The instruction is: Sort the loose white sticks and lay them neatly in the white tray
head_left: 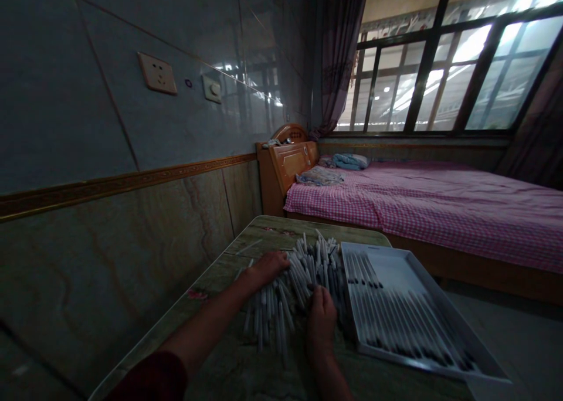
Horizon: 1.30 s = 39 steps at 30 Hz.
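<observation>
A heap of slim whitish pen-like sticks (323, 254) lies on the table, and a looser bunch of the same sticks (270, 316) spreads toward me. My left hand (269, 267) reaches over between the two groups, its fingers bent closed against the heap; what they hold is hidden. Just right of it, my right hand (322, 319) is closed at the near side of the heap, thumb and fingers around the dark end of a stick. A shallow white tray (393, 266) on the right holds rows of sticks with dark ends toward me.
The marbled table (220, 307) stands along a tiled wall (176, 225) on the left. Beyond it is a bed (422, 196) with a pink checked sheet and a wooden headboard (290, 163). The tray reaches past the table's right edge.
</observation>
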{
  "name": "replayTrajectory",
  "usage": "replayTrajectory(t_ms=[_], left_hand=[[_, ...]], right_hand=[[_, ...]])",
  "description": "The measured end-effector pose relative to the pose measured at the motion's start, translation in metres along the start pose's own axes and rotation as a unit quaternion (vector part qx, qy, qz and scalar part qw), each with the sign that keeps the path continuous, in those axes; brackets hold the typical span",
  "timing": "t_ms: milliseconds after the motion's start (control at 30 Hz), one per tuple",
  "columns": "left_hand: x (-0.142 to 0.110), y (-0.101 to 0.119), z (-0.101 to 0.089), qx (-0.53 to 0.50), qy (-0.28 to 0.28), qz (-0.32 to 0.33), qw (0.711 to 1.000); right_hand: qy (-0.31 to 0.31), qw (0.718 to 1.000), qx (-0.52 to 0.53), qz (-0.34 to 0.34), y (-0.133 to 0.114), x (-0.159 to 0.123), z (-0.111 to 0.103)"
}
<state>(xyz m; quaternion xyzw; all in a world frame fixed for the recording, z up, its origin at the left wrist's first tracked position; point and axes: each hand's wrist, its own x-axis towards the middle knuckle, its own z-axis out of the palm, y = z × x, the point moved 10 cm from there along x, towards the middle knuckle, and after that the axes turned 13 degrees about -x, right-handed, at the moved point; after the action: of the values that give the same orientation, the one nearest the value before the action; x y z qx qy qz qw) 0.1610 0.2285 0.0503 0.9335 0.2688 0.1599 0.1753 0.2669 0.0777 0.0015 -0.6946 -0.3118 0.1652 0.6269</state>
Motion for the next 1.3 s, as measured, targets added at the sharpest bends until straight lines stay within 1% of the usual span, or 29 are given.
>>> replayTrajectory(t_ms=[100,167,200,267,333,400,433,500,533,600,667,767,900,1033,1100,1167,1233,1300], left_hand=[[-0.006,0.001,-0.002,0.019,0.014,-0.012,1.000],[-0.011,-0.006,-0.012,0.027,0.043,-0.032,0.998],[-0.014,-0.013,-0.020,0.032,0.066,-0.051,0.996],[-0.022,-0.039,-0.042,0.043,0.124,-0.110,0.985],[-0.034,-0.077,-0.067,0.057,0.180,-0.191,0.963],[-0.047,-0.115,-0.084,0.060,0.206,-0.259,0.942],[-0.052,-0.131,-0.089,0.058,0.209,-0.284,0.934],[-0.058,-0.157,-0.092,0.047,0.207,-0.312,0.926],[-0.060,-0.166,-0.091,0.040,0.203,-0.317,0.926],[-0.060,-0.177,-0.084,0.024,0.197,-0.314,0.928],[-0.058,-0.180,-0.075,0.006,0.191,-0.301,0.934],[-0.052,-0.174,-0.062,-0.025,0.182,-0.263,0.947],[-0.048,-0.156,-0.052,-0.089,0.165,-0.191,0.963],[-0.050,-0.136,-0.048,-0.178,0.150,-0.129,0.964],[-0.052,-0.129,-0.047,-0.228,0.156,-0.113,0.954],[-0.056,-0.126,-0.048,-0.279,0.176,-0.113,0.937],[-0.061,-0.128,-0.049,-0.329,0.212,-0.124,0.912],[-0.069,-0.133,-0.052,-0.379,0.264,-0.141,0.876]], right_hand=[[-0.003,1.000,-0.007,0.009,0.001,0.000,0.000],[-0.007,1.000,-0.013,0.014,0.001,-0.001,0.000],[-0.010,1.000,-0.016,0.015,0.000,-0.001,0.000],[-0.014,1.000,-0.020,0.016,-0.002,-0.002,0.000],[-0.018,0.999,-0.026,0.017,-0.002,-0.003,0.001],[-0.017,0.999,-0.031,0.019,-0.001,-0.003,0.001],[-0.018,0.999,-0.032,0.020,0.001,-0.003,0.002],[-0.023,0.999,-0.035,0.021,0.004,-0.003,0.004],[-0.026,0.999,-0.037,0.021,0.005,-0.003,0.005],[-0.028,0.998,-0.045,0.023,0.007,-0.003,0.006],[-0.027,0.998,-0.053,0.025,0.006,-0.003,0.006],[-0.041,0.997,-0.069,0.015,-0.001,-0.004,0.008],[-0.049,0.995,-0.086,-0.001,-0.012,-0.006,0.007],[-0.045,0.995,-0.083,-0.006,-0.014,-0.007,0.005],[-0.043,0.996,-0.083,-0.011,-0.014,-0.006,0.005],[-0.041,0.995,-0.088,-0.020,-0.014,-0.006,0.005],[-0.041,0.994,-0.099,-0.029,-0.014,-0.006,0.005],[-0.042,0.992,-0.111,-0.043,-0.015,-0.007,0.006]])
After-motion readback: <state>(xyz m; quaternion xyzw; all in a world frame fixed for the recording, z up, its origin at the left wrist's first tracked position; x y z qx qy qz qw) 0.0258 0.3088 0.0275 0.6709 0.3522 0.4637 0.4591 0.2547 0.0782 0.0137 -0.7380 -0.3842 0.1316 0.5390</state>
